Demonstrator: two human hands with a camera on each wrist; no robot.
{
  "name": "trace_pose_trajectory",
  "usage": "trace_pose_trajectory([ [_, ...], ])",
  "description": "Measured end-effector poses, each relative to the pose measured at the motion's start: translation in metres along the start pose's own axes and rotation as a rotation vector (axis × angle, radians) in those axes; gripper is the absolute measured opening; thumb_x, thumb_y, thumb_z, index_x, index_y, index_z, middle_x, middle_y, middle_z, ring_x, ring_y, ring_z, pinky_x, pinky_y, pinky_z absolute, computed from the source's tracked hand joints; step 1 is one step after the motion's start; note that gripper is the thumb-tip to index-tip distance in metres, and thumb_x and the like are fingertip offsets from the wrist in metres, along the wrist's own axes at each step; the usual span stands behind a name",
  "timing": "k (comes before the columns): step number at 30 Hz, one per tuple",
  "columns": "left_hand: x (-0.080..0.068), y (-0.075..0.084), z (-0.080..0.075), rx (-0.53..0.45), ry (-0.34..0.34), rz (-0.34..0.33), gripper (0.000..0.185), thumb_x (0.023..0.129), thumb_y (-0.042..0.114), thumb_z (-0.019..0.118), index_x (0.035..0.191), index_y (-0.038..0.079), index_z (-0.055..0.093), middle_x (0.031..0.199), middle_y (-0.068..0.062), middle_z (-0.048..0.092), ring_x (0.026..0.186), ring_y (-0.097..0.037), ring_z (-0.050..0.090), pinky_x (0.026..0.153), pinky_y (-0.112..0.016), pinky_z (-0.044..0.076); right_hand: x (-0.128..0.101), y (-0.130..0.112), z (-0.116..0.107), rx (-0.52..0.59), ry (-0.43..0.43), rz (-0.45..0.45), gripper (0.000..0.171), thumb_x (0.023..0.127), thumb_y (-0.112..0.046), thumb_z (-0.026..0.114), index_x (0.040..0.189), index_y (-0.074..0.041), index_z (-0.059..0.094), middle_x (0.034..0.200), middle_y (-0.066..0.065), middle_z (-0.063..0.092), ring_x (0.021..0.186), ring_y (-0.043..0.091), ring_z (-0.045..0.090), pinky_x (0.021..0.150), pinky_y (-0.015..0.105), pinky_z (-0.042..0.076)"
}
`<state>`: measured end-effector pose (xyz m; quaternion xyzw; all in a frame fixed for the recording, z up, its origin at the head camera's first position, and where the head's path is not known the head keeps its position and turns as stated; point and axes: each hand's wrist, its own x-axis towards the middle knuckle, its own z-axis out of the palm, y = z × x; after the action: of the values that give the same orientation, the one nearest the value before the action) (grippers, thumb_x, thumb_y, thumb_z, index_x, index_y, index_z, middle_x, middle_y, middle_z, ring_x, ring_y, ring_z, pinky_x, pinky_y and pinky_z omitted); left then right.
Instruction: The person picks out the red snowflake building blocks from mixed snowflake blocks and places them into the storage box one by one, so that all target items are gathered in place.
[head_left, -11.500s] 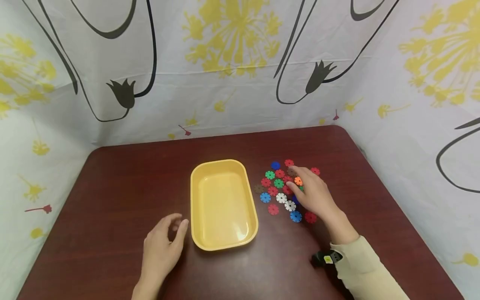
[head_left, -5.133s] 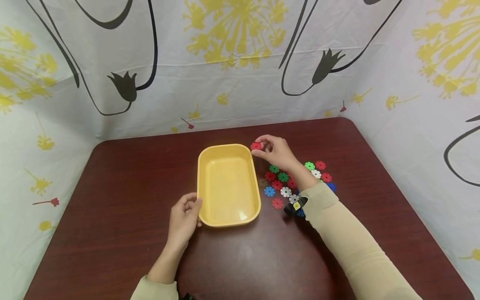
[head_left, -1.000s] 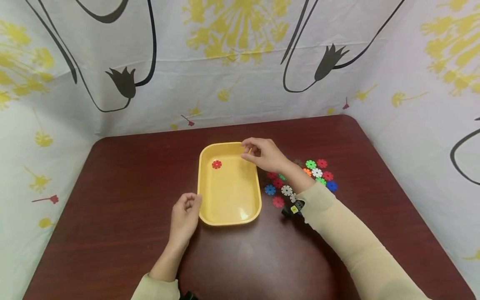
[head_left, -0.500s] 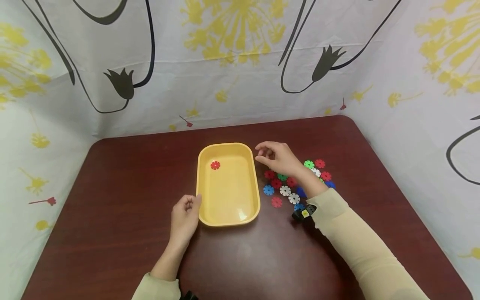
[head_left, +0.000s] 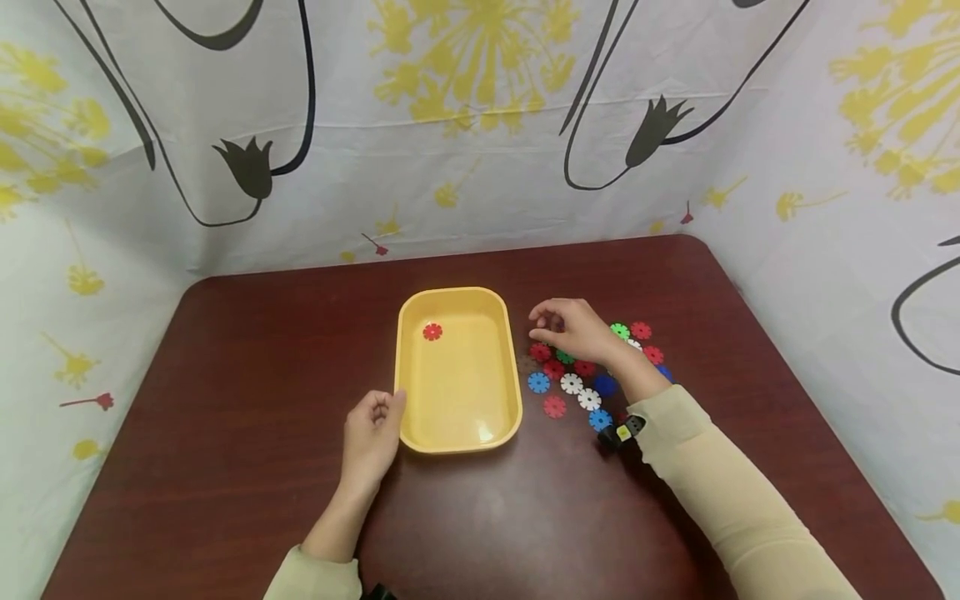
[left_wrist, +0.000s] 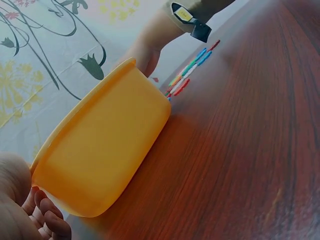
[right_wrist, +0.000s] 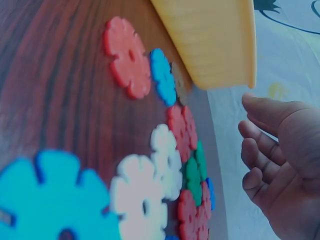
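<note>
A yellow plastic tray (head_left: 459,387) stands on the table, with one red snowflake disc (head_left: 432,332) lying in its far left part. My left hand (head_left: 371,437) holds the tray's left side near the front, thumb at the rim and fingers curled against the outer wall, as the left wrist view shows. To the right of the tray, my right hand (head_left: 573,329) hovers over the far part of the loose discs, its fingers loosely bent and nothing between them. A blue disc (right_wrist: 162,75) and a white disc (right_wrist: 140,200) lie flat below it; the hand and forearm hide several others.
Several flat notched discs in red, green, white, blue and brown spread right of the tray, among them a light-blue disc (head_left: 538,382) and a pink-red disc (head_left: 554,407). A dark red-brown table (head_left: 247,400) carries everything. Patterned cloth (head_left: 480,192) hangs behind it.
Since the earlier frames a red disc has gone from my right hand into the tray. My right hand has drawn back rightward from the tray's far rim to the discs. My left hand stays put.
</note>
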<state>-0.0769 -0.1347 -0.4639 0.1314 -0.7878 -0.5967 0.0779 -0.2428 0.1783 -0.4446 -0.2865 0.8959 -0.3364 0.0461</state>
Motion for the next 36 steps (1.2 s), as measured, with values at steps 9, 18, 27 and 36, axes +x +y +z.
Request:
trace_pose_trajectory([
  [9, 0.001, 0.001, 0.000, -0.003, 0.009, -0.006, 0.029, 0.090, 0.034, 0.061, 0.078, 0.008, 0.056, 0.060, -0.001, 0.046, 0.047, -0.007, 0.038, 0.046, -0.021, 0.034, -0.005, 0.006, 0.001, -0.017, -0.058, 0.030, 0.027, 0.085, -0.024, 0.069, 0.107, -0.009, 0.064, 0.086, -0.003, 0.059, 0.063, 0.016, 0.049, 0.061, 0.030, 0.046],
  [18, 0.001, 0.001, 0.000, -0.006, 0.008, -0.013, 0.029, 0.091, 0.033, 0.061, 0.078, 0.008, 0.056, 0.060, -0.001, 0.045, 0.047, -0.007, 0.037, 0.046, -0.020, 0.034, -0.006, 0.012, 0.003, -0.050, -0.109, 0.012, 0.026, 0.082, -0.027, 0.073, 0.101, -0.011, 0.066, 0.084, 0.000, 0.058, 0.064, 0.017, 0.047, 0.061, 0.030, 0.044],
  [27, 0.000, 0.003, -0.001, -0.015, 0.000, -0.022, 0.029, 0.091, 0.034, 0.061, 0.078, 0.008, 0.056, 0.061, -0.001, 0.046, 0.047, -0.008, 0.037, 0.045, -0.021, 0.034, -0.009, 0.015, 0.006, -0.120, -0.159, 0.005, 0.029, 0.082, -0.030, 0.072, 0.105, -0.012, 0.066, 0.085, 0.003, 0.055, 0.069, 0.017, 0.044, 0.064, 0.031, 0.041],
  [36, 0.000, 0.004, -0.002, -0.008, 0.007, -0.015, 0.031, 0.090, 0.037, 0.061, 0.078, 0.009, 0.056, 0.060, -0.001, 0.046, 0.047, -0.008, 0.037, 0.045, -0.021, 0.034, -0.006, 0.017, 0.007, -0.157, -0.168, 0.013, 0.030, 0.081, -0.033, 0.073, 0.102, -0.013, 0.065, 0.081, 0.002, 0.053, 0.070, 0.016, 0.043, 0.065, 0.031, 0.040],
])
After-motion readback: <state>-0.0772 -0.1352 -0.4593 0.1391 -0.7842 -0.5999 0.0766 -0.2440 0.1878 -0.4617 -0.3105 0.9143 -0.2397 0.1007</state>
